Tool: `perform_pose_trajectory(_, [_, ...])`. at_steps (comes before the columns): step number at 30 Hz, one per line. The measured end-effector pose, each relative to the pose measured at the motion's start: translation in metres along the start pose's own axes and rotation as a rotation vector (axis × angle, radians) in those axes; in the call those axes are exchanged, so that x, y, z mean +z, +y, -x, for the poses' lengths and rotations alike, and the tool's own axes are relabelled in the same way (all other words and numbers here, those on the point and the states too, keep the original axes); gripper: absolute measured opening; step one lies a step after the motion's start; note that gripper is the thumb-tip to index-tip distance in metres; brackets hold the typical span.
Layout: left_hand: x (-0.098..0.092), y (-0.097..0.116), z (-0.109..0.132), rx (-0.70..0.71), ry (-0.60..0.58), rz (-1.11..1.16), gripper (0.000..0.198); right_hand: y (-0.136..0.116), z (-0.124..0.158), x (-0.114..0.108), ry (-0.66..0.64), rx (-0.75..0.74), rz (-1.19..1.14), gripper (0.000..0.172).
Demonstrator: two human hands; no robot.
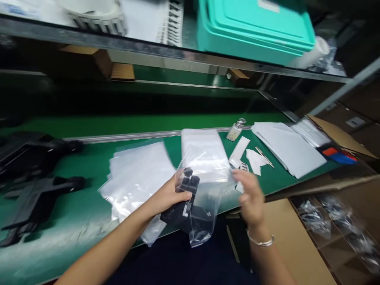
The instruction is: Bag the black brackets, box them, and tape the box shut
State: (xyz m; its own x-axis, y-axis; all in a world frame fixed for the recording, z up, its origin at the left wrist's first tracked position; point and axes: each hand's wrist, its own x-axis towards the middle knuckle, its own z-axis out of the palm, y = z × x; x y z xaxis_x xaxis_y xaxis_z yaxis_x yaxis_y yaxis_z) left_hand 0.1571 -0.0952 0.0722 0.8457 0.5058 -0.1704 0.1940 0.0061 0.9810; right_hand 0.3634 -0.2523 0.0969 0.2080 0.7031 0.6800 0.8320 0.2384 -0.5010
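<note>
The left hand (pixel 166 196) grips a black plastic part (pixel 185 202) that sits inside a clear plastic bag (pixel 204 186), thumb on top and fingers curled under it, holding it just above the near edge of the green counter (pixel 89 158). The part is angular, with a blocky upper end and a wider lower body bearing a small pale mark; the bag is glossy and wrinkled, its open top standing up and its bottom corner hanging past the counter edge. The right hand (pixel 251 198) is blurred, just to the right of the bag, fingers loosely spread; whether it touches the bag cannot be told. A silver bracelet (pixel 261 241) circles its wrist. A stack of clear bags (pixel 136 174) lies just behind the left hand. More black parts (pixel 35 174) lie at far left. White sheets (pixel 287 146) and a small bottle (pixel 236 130) lie to the right.
</note>
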Motion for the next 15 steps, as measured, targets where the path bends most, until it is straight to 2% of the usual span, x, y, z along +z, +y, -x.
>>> perform_pose_trajectory(1, [0.009,0.003,-0.002,0.005,-0.020,-0.076,0.101,-0.008,0.000,0.000,-0.159,-0.107,0.056,0.041])
perform_pose_trajectory(2, [0.018,0.006,-0.003,-0.001,-0.057,-0.178,0.110,-0.015,-0.002,0.001,-0.261,-0.159,0.123,0.044])
perform_pose_trajectory(4, [0.037,0.013,-0.003,-0.010,-0.130,-0.413,0.119,-0.023,-0.005,0.004,-0.404,-0.081,0.225,0.051])
perform_pose_trajectory(5, [0.046,0.015,-0.002,0.038,-0.147,-0.527,0.118,-0.022,-0.006,0.004,-0.472,-0.050,0.216,0.051])
perform_pose_trajectory(6, [0.054,0.016,-0.002,0.142,-0.152,-0.624,0.116,-0.018,-0.004,0.002,-0.527,-0.025,0.184,0.050])
perform_pose_trajectory(9, [0.075,0.018,-0.007,0.621,-0.179,-0.794,0.103,-0.001,0.013,-0.017,-0.609,-0.028,0.041,0.046])
perform_pose_trajectory(10, [0.081,0.019,-0.010,0.747,-0.195,-0.817,0.097,0.004,0.023,-0.029,-0.597,-0.018,0.011,0.046])
perform_pose_trajectory(12, [0.090,0.022,-0.017,0.872,-0.218,-0.833,0.085,0.009,0.048,-0.059,-0.512,0.070,-0.010,0.047])
perform_pose_trajectory(14, [0.091,0.023,-0.024,0.858,-0.192,-0.834,0.078,0.010,0.077,-0.101,-0.285,0.250,0.038,0.049])
perform_pose_trajectory(15, [0.089,0.022,-0.027,0.813,-0.167,-0.838,0.074,0.008,0.092,-0.126,-0.104,0.359,0.095,0.051])
